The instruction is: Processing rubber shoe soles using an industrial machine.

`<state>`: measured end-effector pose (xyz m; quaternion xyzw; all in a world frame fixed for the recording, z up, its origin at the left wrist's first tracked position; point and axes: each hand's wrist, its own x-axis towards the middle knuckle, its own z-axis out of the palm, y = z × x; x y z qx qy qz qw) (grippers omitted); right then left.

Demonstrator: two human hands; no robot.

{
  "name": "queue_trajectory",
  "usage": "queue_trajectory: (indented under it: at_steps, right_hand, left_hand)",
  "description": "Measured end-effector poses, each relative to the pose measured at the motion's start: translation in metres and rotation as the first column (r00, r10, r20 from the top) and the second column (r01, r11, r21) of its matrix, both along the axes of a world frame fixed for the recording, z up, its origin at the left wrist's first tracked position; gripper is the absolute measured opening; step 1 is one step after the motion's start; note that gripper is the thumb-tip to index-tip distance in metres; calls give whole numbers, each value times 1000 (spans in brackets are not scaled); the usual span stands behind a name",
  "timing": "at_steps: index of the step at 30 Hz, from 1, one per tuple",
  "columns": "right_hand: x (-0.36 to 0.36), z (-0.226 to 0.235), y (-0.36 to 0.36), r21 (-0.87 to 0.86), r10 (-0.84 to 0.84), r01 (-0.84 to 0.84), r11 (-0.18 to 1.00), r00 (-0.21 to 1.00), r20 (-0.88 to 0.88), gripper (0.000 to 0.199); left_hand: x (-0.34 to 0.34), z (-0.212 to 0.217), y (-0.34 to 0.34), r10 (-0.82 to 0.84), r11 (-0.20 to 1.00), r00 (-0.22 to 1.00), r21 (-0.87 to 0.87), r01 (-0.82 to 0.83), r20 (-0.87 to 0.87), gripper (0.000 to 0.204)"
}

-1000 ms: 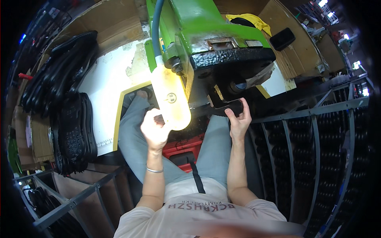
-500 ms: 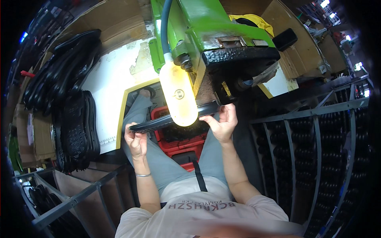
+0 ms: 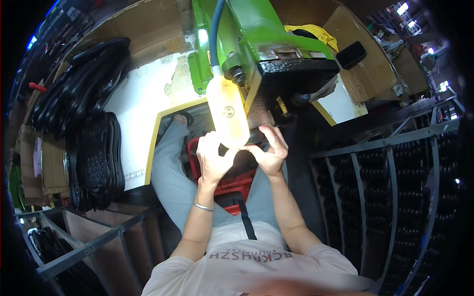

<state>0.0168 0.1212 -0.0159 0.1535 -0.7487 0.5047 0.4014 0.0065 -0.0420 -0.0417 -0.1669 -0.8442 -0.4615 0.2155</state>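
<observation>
- Black shoe sole (image 3: 255, 137) is lying between my two grips, only a short dark stretch of it showing beside my right fingers; the lamp and my hands are hiding the rest.
- Right grip (image 3: 271, 155) is clamping on that stretch, fingers bending along its far side and thumb pointing inward on the near side.
- Left grip (image 3: 213, 160) is curling on the other side of the lamp, its thumb pointing toward my right thumb; glare is washing out the fingertips, so I am not managing to tell whether it is clamping on the sole.
- Bright yellow lamp (image 3: 228, 116) is hanging over the gap between my hands.
- Green machine (image 3: 256, 24) is standing just beyond them.
- Red crate (image 3: 229, 186) is sitting lower down, between my legs.
- White table (image 3: 140, 93) is spreading to my left, with stacked black soles (image 3: 101, 153) standing at its outer side.
</observation>
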Motion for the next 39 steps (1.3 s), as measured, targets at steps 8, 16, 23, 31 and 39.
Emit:
queue_trajectory:
  at_steps: [8, 16, 23, 31, 39]
  right_hand:
    - [5, -136, 16, -825, 605, -101, 556, 730, 318, 40]
    - [21, -164, 77, -843, 377, 116, 525, 856, 353, 38]
    - [24, -39, 117, -335, -209, 365, 869, 883, 420, 39]
    - [17, 55, 71, 140, -292, 265, 954, 929, 229, 49]
    - [9, -37, 41, 306, -167, 2, 952, 840, 516, 61]
  left_hand:
    - [8, -33, 42, -348, 692, 918, 712, 117, 188, 38]
    - [12, -40, 61, -393, 426, 908, 904, 41, 144, 48]
    - [4, -42, 38, -322, 592, 938, 800, 95, 127, 56]
    - [14, -15, -24, -311, 434, 942, 901, 20, 129, 52]
    - [37, -4, -72, -113, 846, 987, 533, 34, 117, 43]
